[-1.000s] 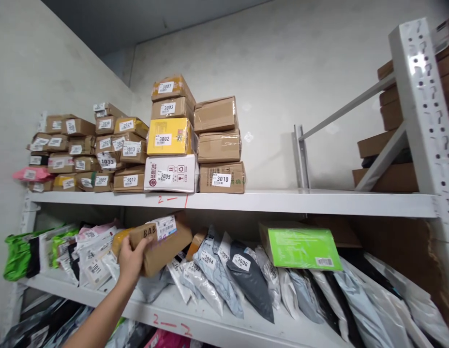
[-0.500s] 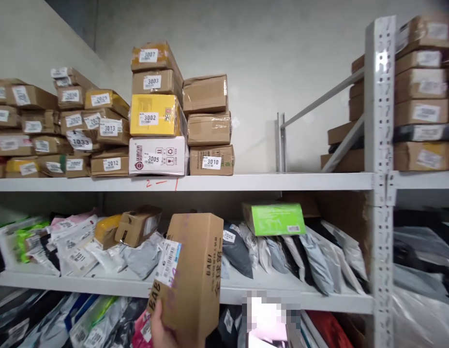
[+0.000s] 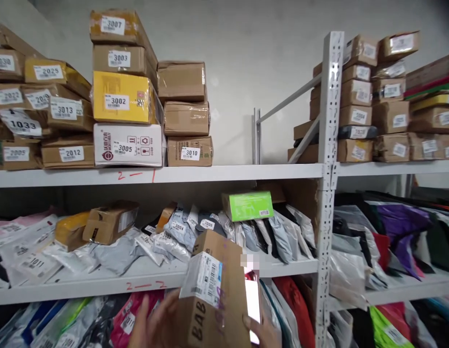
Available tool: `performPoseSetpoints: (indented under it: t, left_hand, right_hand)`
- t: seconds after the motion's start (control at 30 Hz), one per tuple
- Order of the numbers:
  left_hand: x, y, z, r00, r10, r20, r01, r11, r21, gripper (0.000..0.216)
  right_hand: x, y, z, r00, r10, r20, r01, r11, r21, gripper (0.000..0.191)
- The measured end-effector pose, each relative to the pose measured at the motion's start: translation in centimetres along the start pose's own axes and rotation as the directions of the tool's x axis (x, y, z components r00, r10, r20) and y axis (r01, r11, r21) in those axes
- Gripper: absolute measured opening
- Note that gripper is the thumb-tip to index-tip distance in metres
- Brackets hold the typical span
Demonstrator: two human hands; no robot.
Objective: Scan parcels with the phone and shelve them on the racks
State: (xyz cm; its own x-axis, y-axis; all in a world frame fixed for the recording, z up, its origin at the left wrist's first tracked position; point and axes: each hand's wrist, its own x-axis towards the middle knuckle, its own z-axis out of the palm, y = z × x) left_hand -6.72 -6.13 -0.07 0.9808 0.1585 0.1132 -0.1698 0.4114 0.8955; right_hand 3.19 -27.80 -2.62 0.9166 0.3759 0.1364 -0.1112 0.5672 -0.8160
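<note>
Grey steel shelving runs along a pale wall, its upper shelf (image 3: 217, 172) carrying a left column of four numbered boxes topped by 3007 (image 3: 117, 26), then a column of three plain ones ending in 3010 (image 3: 190, 151). Low in the middle, the left hand (image 3: 154, 324) cups the near corner of a brown carton (image 3: 217, 295) with fingers spread, while the right hand (image 3: 262, 331) presses its other side and grips a lit phone (image 3: 252, 302). Two jobs for one hand could, I judge, let carton or phone slip.
</note>
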Motion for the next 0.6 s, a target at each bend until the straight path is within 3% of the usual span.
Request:
performPoseSetpoints:
  t: [0.07, 0.1, 0.17, 0.23, 0.33, 0.4, 0.53, 0.6]
  left_hand:
    - [1.1, 3.2, 0.1, 0.988, -0.094, 0.122, 0.083, 0.992, 0.098, 0.07]
    - [1.8, 4.6, 0.3, 0.982, -0.143, 0.124, 0.12, 0.977, 0.178, 0.069]
    - [3.4, 6.6, 1.1, 0.949, -0.295, 0.111, 0.243, 0.909, 0.339, 0.072]
    - [4.7, 7.3, 2.2, 0.94, -0.339, 0.034, 0.303, 0.878, 0.369, 0.066]
    - [5.5, 6.0, 3.8, 0.95, -0.305, -0.068, 0.313, 0.925, 0.216, 0.048]
    - [5.6, 4.4, 4.7, 0.956, -0.257, -0.142, 0.272, 0.957, 0.102, 0.042]
    - [6.0, 0.9, 6.4, 0.953, -0.08, -0.291, 0.082, 0.997, -0.005, 0.042]
    - [6.6, -0.6, 7.2, 0.943, 0.001, -0.333, -0.011, 1.0, -0.029, 0.046]
  right_hand:
    - [0.3, -1.9, -0.4, 0.986, 0.082, 0.146, -0.084, 0.996, 0.004, 0.08]
    - [0.6, -2.7, -0.5, 0.974, 0.107, 0.198, -0.106, 0.994, -0.016, 0.079]
    - [1.2, -3.8, -0.7, 0.964, 0.15, 0.217, -0.143, 0.988, -0.049, 0.074]
    - [1.7, -4.2, -1.1, 0.966, 0.195, 0.169, -0.186, 0.98, -0.067, 0.066]
    - [1.4, -4.3, -2.7, 0.986, 0.167, 0.027, -0.165, 0.984, -0.064, 0.056]
    - [0.2, -4.7, -4.5, 0.991, 0.099, -0.087, -0.104, 0.993, -0.057, 0.062]
    - [-3.8, -6.4, -8.2, 0.957, -0.045, -0.285, 0.027, 0.997, -0.066, 0.093]
    - [-5.7, -7.1, -8.9, 0.958, -0.095, -0.271, 0.064, 0.991, -0.119, 0.083]
